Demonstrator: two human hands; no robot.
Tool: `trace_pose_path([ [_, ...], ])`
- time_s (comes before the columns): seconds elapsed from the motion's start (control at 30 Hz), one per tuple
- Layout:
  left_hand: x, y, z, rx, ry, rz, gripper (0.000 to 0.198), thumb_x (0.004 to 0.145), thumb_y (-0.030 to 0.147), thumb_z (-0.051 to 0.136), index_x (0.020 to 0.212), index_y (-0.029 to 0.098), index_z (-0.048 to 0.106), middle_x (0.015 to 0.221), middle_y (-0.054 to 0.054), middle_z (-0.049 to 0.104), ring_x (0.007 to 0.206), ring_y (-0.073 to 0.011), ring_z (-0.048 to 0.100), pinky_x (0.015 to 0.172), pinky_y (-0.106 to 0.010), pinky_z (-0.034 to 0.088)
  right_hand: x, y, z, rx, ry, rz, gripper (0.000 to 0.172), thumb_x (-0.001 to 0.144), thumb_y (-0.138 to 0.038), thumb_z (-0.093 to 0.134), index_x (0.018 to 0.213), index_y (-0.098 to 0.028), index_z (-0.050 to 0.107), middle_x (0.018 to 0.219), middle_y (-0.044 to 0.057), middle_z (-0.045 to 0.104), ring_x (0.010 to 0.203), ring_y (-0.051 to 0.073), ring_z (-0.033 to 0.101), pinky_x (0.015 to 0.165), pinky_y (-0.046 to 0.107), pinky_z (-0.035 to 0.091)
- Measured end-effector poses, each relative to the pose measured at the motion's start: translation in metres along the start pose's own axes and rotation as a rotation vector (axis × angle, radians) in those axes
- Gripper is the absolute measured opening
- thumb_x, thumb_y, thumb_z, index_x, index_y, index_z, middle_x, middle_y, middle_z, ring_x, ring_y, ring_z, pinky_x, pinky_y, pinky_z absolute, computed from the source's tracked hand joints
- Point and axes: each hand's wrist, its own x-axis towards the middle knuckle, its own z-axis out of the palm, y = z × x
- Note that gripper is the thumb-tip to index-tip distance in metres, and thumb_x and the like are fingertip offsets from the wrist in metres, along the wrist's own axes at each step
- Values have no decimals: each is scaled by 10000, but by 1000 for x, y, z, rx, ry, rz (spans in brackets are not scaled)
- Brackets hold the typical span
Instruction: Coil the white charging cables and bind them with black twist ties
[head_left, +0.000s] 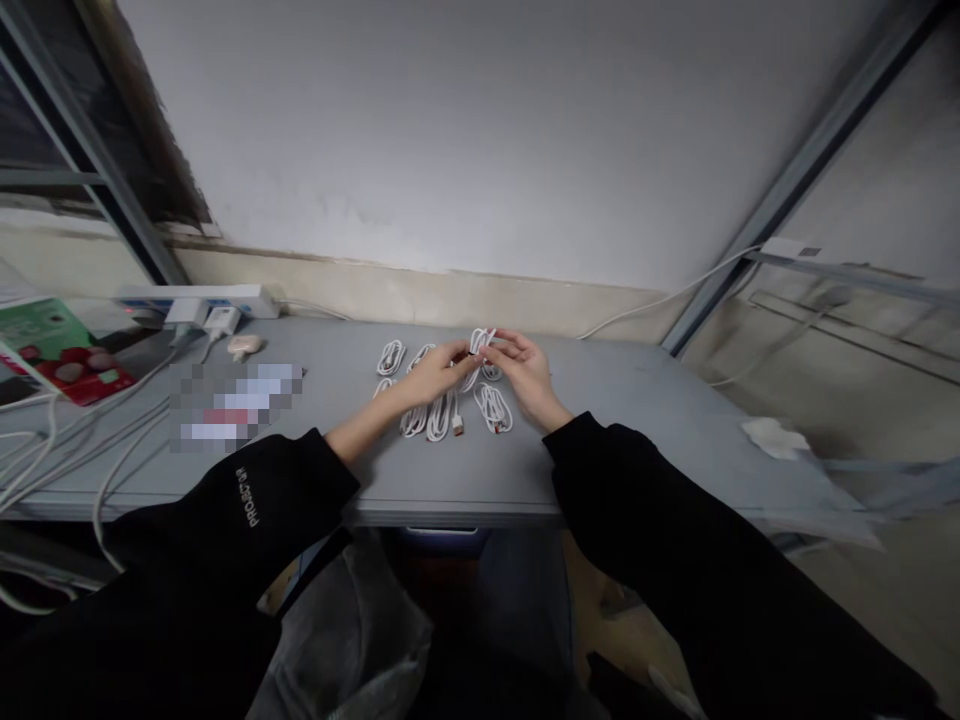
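Note:
Between my two hands, above the grey table, is a coiled white cable. My left hand pinches its left side, near a small dark spot on the coil. The fingers of my right hand close on its right side. Several more coiled white cables lie on the table beneath and around my hands. One coil is at the back left, another at the front right. A white plug end rests beside the front middle coils. My left forearm and hand partly cover some coils.
The grey table backs onto a wall. At the left are a white power strip with chargers, a green and red box, loose cables and a blurred-out object. A white crumpled piece lies at the right.

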Motion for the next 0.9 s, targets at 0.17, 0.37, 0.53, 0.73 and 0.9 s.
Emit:
trace_pose_path([
  [0.17, 0, 1, 0, 18, -5, -40, 308, 963, 404, 496, 874, 149, 644, 805, -23, 644, 736, -152, 545, 699, -302, 417, -1, 0, 1, 10, 37, 0, 487, 612, -424, 894, 987, -231, 650, 865, 25, 771, 868, 208, 729, 915, 432, 565],
  [0.37, 1, 0, 2, -93, 155, -13, 297, 854, 383, 679, 1004, 127, 652, 972, -83, 726, 833, -153, 621, 784, -294, 481, 0, 2, 2, -9, 65, -23, 468, 631, -435, 882, 963, -232, 623, 890, 31, 770, 869, 208, 732, 891, 433, 581],
  [0.53, 2, 2, 3, -170, 213, -43, 332, 736, 381, 807, 922, 125, 706, 916, -86, 760, 810, -154, 655, 793, -299, 514, -2, 0, 5, -17, 65, -23, 475, 614, -475, 888, 900, -233, 597, 788, 7, 757, 785, 199, 734, 857, 425, 596],
  [0.73, 1, 4, 1, -336, 202, -174, 261, 705, 274, 832, 866, 107, 714, 826, -70, 759, 745, -142, 673, 739, -283, 521, -2, -1, 5, 12, 51, 25, 506, 570, -481, 911, 867, -227, 590, 760, 7, 759, 714, 180, 722, 772, 372, 603],
  [0.9, 3, 6, -8, -365, 180, -262, 141, 721, 217, 803, 778, 129, 710, 724, -40, 726, 645, -114, 628, 657, -265, 486, -1, -2, 4, 49, -68, 81, 495, 595, -514, 897, 890, -217, 632, 810, 29, 772, 706, 178, 725, 768, 376, 614],
])
